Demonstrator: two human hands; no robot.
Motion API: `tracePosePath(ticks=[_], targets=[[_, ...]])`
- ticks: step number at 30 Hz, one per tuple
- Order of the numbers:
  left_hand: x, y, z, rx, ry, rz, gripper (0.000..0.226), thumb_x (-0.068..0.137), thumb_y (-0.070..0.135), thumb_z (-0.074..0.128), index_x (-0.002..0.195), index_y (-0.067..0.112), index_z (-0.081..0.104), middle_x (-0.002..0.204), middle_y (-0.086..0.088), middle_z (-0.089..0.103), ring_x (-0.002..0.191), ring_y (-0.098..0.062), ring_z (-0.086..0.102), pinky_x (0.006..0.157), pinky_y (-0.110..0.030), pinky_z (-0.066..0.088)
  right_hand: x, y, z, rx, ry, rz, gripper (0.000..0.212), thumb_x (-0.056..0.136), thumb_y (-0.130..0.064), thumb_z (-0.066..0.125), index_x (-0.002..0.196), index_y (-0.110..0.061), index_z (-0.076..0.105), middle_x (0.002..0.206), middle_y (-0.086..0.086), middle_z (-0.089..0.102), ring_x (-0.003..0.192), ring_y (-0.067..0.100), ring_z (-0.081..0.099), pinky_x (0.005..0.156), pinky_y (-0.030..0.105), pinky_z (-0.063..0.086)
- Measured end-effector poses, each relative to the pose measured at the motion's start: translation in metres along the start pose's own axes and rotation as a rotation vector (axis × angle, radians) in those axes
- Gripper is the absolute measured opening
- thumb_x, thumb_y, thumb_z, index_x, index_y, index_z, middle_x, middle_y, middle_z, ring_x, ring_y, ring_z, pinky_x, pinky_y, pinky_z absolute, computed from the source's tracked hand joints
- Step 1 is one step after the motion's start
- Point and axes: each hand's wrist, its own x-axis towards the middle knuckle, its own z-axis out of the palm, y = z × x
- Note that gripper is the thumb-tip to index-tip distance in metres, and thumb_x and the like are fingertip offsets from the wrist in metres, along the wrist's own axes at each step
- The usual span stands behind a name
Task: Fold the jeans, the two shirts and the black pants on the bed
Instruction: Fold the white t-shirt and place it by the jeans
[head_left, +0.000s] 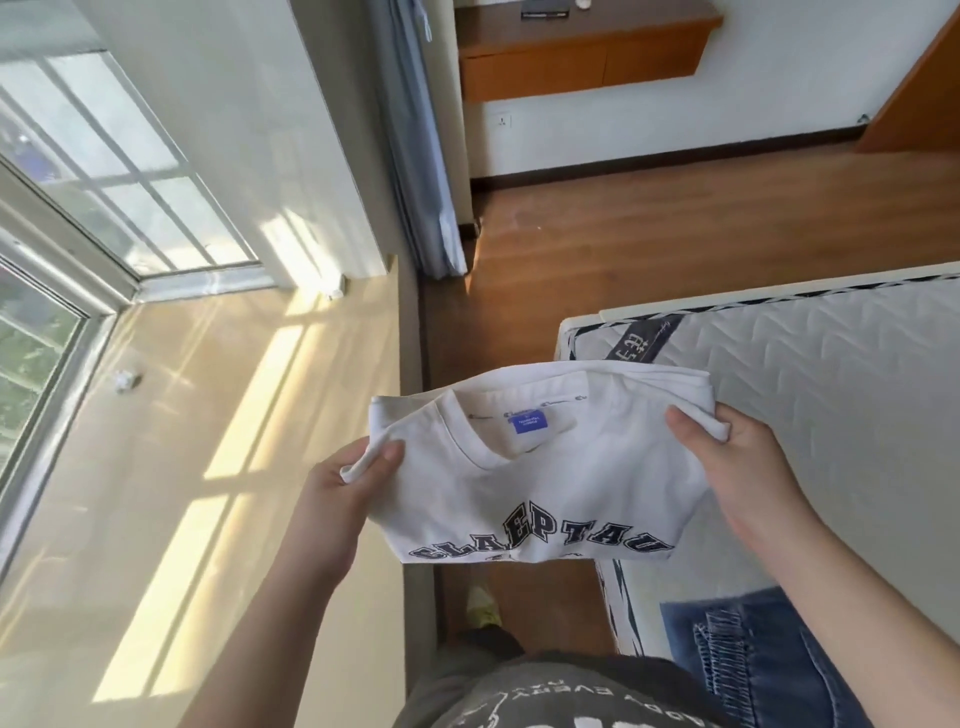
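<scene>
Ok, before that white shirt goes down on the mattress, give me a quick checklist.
1. Left hand grips the white shirt: ok.
2. Right hand grips the opposite edge: ok.
3. Shirt folded compact, collar and lettering up: ok.
4. Bare mattress free beside the shirt: ok.
5. Jeans lie on the near corner, apart from the landing spot: ok.
6. Second shirt and black pants: out of view, cannot tell.

Both hands hold a folded white shirt (524, 467) in the air: left hand (343, 499) pinching its left edge, right hand (737, 467) gripping the right edge; jeans (753, 660) lie below the right forearm on the mattress (831, 389)
</scene>
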Motion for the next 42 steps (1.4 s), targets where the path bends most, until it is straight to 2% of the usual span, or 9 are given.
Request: tracePosePath(ticks=[10, 17, 21, 24, 29, 32, 35, 38, 42], targets=[[0.138, 0.046, -0.027, -0.028, -0.103, -0.044, 0.023, 0.094, 0.031, 0.060, 0.103, 0.014, 0.074, 0.103, -0.009, 0.075, 0.102, -0.028, 0.069, 0.092, -0.041, 0.050, 0.088, -0.030, 0.058, 0.008, 0.104, 0.053, 0.013, 0.095, -0.027, 0.063, 0.101, -0.022, 0.074, 0.101, -0.002, 0.076, 0.102, 0.023, 0.069, 0.098, 0.052, 0.049], [0.274, 0.075, -0.004, -0.015, -0.174, -0.018, 0.029, 0.087, 0.035, 0.070, 0.102, 0.010, 0.074, 0.105, -0.014, 0.074, 0.105, -0.035, 0.067, 0.096, -0.048, 0.049, 0.181, -0.047, 0.065, 0.022, 0.109, 0.066, 0.013, 0.094, -0.025, 0.063, 0.100, -0.025, 0.075, 0.100, -0.005, 0.075, 0.099, 0.016, 0.068, 0.091, 0.038, 0.048], [0.352, 0.107, 0.022, 0.023, -0.249, 0.000, 0.022, 0.093, 0.027, 0.063, 0.102, 0.011, 0.075, 0.104, -0.011, 0.075, 0.102, -0.028, 0.070, 0.091, -0.039, 0.052, 0.247, -0.061, 0.071, 0.079, 0.147, 0.112, 0.012, 0.094, -0.023, 0.063, 0.098, -0.022, 0.074, 0.096, -0.008, 0.076, 0.090, 0.008, 0.068, 0.082, 0.029, 0.049], [0.395, 0.136, 0.038, 0.050, -0.286, 0.020, 0.021, 0.096, 0.024, 0.059, 0.099, 0.014, 0.076, 0.100, -0.005, 0.076, 0.096, -0.019, 0.072, 0.080, -0.025, 0.055, 0.291, -0.075, 0.075, 0.097, 0.138, 0.121, 0.014, 0.095, -0.026, 0.062, 0.103, -0.025, 0.073, 0.098, -0.013, 0.075, 0.094, 0.001, 0.066, 0.084, 0.025, 0.046], [0.469, 0.166, 0.052, 0.073, -0.289, 0.016, 0.024, 0.096, 0.033, 0.060, 0.101, 0.015, 0.075, 0.104, -0.007, 0.075, 0.102, -0.027, 0.069, 0.095, -0.047, 0.050, 0.360, -0.101, 0.079, 0.098, 0.143, 0.128, 0.014, 0.095, -0.029, 0.061, 0.104, -0.028, 0.072, 0.098, -0.013, 0.074, 0.094, -0.002, 0.064, 0.085, 0.024, 0.044], [0.518, 0.180, 0.061, 0.056, -0.284, 0.019, 0.029, 0.093, 0.036, 0.063, 0.102, 0.011, 0.073, 0.106, -0.013, 0.073, 0.105, -0.036, 0.066, 0.097, -0.054, 0.048, 0.399, -0.114, 0.083, 0.092, 0.203, 0.117, 0.012, 0.094, -0.030, 0.063, 0.095, -0.026, 0.074, 0.093, 0.008, 0.072, 0.084, 0.005, 0.059, 0.078, 0.028, 0.040], [0.575, 0.191, 0.072, 0.055, -0.324, 0.025, 0.046, 0.086, 0.048, 0.071, 0.102, 0.005, 0.070, 0.104, -0.020, 0.070, 0.098, -0.034, 0.065, 0.089, -0.049, 0.047, 0.437, -0.122, 0.088, 0.069, 0.256, 0.114, 0.011, 0.094, -0.031, 0.064, 0.092, -0.025, 0.074, 0.101, 0.031, 0.061, 0.084, 0.020, 0.055, 0.079, 0.034, 0.040], [0.635, 0.202, 0.088, 0.027, -0.357, -0.002, 0.031, 0.086, 0.036, 0.072, 0.098, 0.007, 0.074, 0.104, -0.022, 0.071, 0.096, -0.028, 0.066, 0.089, -0.042, 0.047, 0.475, -0.128, 0.098, 0.056, 0.324, 0.125, 0.010, 0.093, -0.031, 0.064, 0.093, -0.026, 0.073, 0.112, 0.031, 0.058, 0.103, 0.045, 0.056, 0.097, 0.054, 0.044], [0.712, 0.219, 0.111, 0.039, -0.462, -0.048, 0.026, 0.084, 0.028, 0.070, 0.101, 0.008, 0.076, 0.103, -0.015, 0.074, 0.098, -0.030, 0.070, 0.089, -0.037, 0.051, 0.523, -0.131, 0.113, 0.030, 0.374, 0.152, 0.020, 0.090, -0.039, 0.065, 0.098, -0.023, 0.073, 0.101, 0.020, 0.069, 0.102, 0.041, 0.060, 0.093, 0.053, 0.048]])
